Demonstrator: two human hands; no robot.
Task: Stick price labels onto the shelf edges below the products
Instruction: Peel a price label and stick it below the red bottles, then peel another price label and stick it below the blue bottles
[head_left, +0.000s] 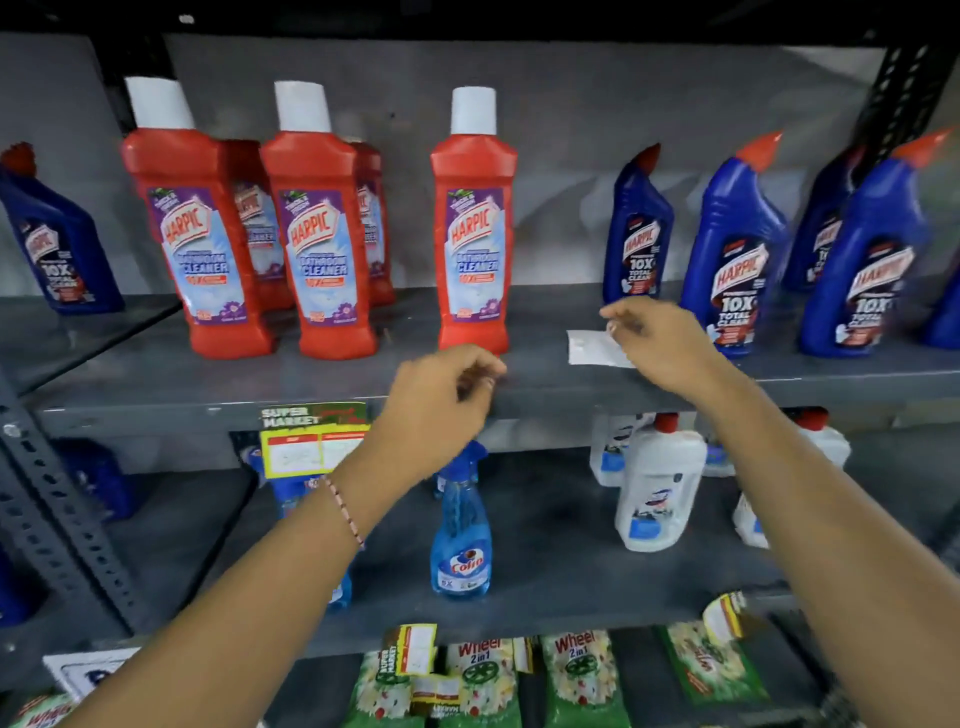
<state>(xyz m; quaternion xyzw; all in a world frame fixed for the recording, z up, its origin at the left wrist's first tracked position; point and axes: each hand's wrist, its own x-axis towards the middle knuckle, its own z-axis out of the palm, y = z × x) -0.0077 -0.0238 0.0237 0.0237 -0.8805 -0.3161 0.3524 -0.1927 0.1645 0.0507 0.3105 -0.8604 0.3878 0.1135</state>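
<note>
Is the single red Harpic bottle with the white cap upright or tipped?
Upright. The red Harpic bottle with the white cap stands on its base on the grey metal shelf, cap on top.

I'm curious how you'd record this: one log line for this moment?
left hand: pinched at shelf edge | right hand: on white paper | one price label already up

Red bottles (322, 244) read "HARPIC BATHROOM CLEANER"; blue bottles (737, 254) say "HARPIC 10X TOTAL CLEAN". Shelf-edge price label (311, 434) shows "SUPER MARKET". Spray bottle (461, 535): "Colin". Green packets (579, 675): "Wheel 2in1".
</note>
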